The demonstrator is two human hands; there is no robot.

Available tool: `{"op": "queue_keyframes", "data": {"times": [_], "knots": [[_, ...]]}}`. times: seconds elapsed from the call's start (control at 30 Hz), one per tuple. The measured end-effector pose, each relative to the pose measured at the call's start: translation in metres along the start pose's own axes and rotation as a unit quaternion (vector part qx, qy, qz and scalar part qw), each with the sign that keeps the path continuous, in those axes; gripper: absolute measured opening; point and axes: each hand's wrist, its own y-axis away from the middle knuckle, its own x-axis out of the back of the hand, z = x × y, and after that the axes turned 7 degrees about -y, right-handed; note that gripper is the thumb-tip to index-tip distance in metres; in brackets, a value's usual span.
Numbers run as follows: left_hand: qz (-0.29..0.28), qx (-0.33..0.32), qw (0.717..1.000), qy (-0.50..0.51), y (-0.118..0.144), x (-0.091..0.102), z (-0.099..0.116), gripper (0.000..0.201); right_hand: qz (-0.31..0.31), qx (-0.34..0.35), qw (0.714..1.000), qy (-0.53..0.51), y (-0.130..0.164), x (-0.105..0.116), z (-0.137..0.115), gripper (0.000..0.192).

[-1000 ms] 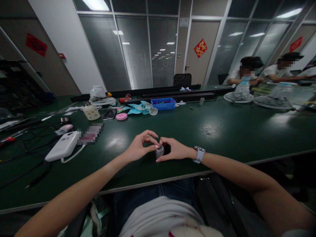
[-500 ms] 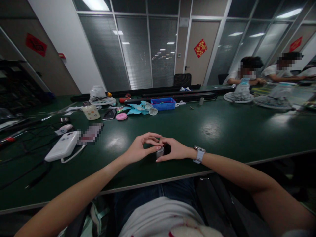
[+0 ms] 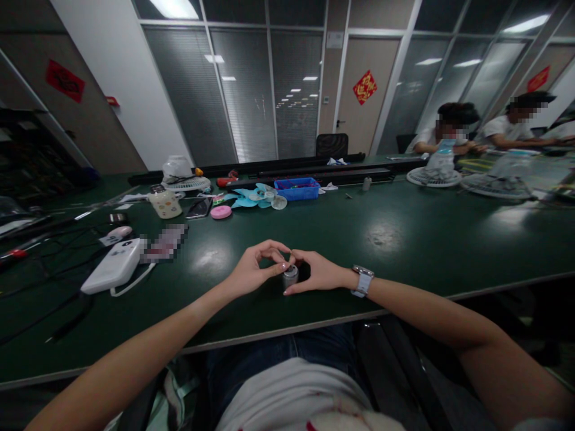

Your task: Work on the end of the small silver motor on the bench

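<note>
- Fingertips (image 3: 284,266) of the left hand (image 3: 251,272) pinch the top of a small silver cylinder (image 3: 290,278), thumb and forefinger meeting over its upper edge while the other fingers arch above.
- Curled around the same cylinder from the other side, the right hand (image 3: 320,273) grips it between thumb and fingers — the thumb lies low at its base, and a dark part behind the cylinder is mostly hidden by the palm.
- That cylinder stands upright on the green table (image 3: 404,239), near the front edge and straight ahead of the person's body.
- On the right wrist sits a watch (image 3: 362,280) with a pale strap.
- Off to the left, well apart from the hands, lies a white power bank (image 3: 112,266) with a white cable looping from it; just beside it is a blurred flat item.
- Farther back on the left stand a cream jar (image 3: 165,202), a dark phone (image 3: 199,208) and a pink round disc (image 3: 221,212).
- Behind those lie pale blue fan blades (image 3: 251,197), touching a blue tray (image 3: 297,188) — a white fan (image 3: 182,173) sits at the far left end.
- At the far right, two other people sit at the table with fan grilles (image 3: 433,176) before them.
</note>
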Motion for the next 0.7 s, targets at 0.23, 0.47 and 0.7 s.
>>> {"op": "queue_keyframes", "data": {"times": [0.23,0.47,0.7], "knots": [[-0.011,0.005,0.999,0.034,-0.0008,-0.0003,-0.0012,0.031,0.002,0.003,1.000,0.000,0.0001,-0.0004,0.0024,0.045],[-0.025,0.008,0.999,0.044,-0.0006,0.0008,-0.0001,0.033,0.003,-0.001,1.000,0.004,0.0000,-0.0004,0.0032,0.045],[-0.043,0.013,0.997,0.057,-0.0003,0.0004,0.0044,0.034,-0.003,0.014,1.000,0.004,0.0005,-0.0010,0.0043,0.044]]}}
